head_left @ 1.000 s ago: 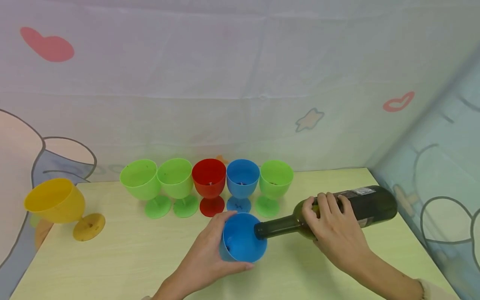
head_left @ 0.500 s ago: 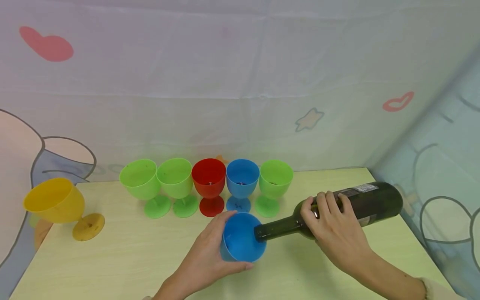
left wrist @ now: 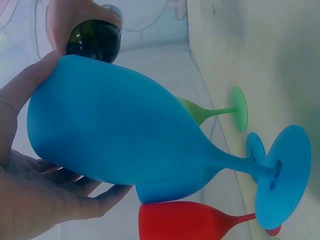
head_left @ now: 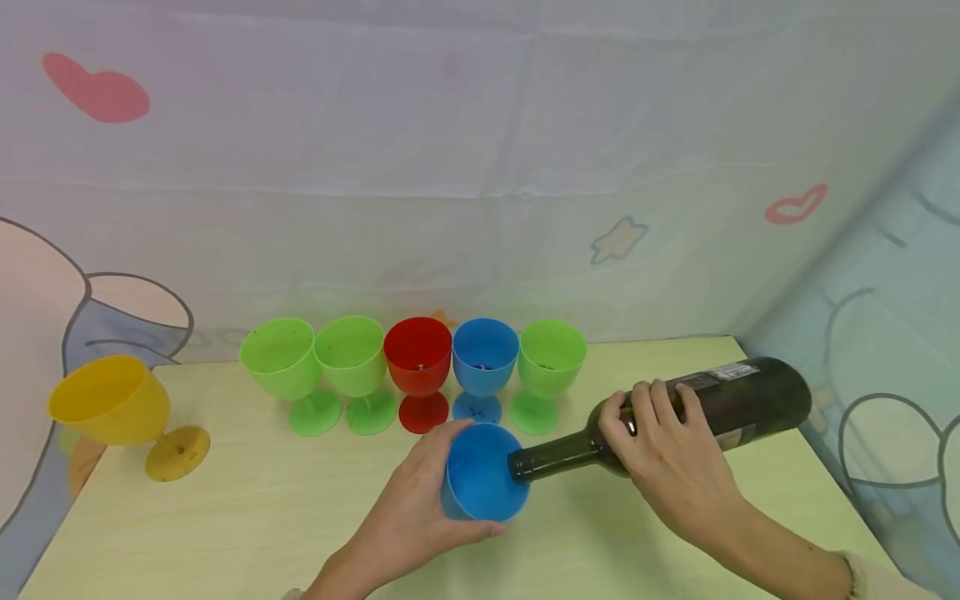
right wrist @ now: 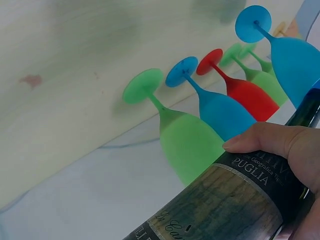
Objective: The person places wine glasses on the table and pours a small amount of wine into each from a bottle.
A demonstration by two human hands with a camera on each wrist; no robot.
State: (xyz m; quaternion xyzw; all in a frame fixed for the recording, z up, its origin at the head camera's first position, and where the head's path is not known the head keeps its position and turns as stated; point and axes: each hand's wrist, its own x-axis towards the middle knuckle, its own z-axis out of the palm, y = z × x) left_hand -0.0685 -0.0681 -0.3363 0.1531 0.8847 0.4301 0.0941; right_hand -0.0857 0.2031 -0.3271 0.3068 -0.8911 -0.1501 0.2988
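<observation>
A blue plastic goblet (head_left: 480, 479) is in my left hand (head_left: 416, 512), whose thumb and fingers curl round the bowl. My right hand (head_left: 675, 471) grips a dark green wine bottle (head_left: 761, 398) round its body near the shoulder. The bottle lies slanted, base up to the right, with its mouth just inside the goblet's right rim. I cannot make out any liquid leaving the mouth. The left wrist view shows the goblet (left wrist: 115, 120) side on with its stem and round foot. A dark label (right wrist: 215, 200) marked "PUGLIA" faces the right wrist camera.
Behind my hands stand several goblets in a row: two green, one red (head_left: 417, 367), one blue (head_left: 486, 367) and one green (head_left: 552, 367). A yellow goblet (head_left: 112, 404) stands apart at the left. A printed cloth (head_left: 480, 150) hangs behind the pale table (head_left: 247, 517).
The bottle's base has risen and shifted slightly right, its mouth staying at the goblet's rim. The held goblet has moved very slightly back and left. The other goblets stand as before.
</observation>
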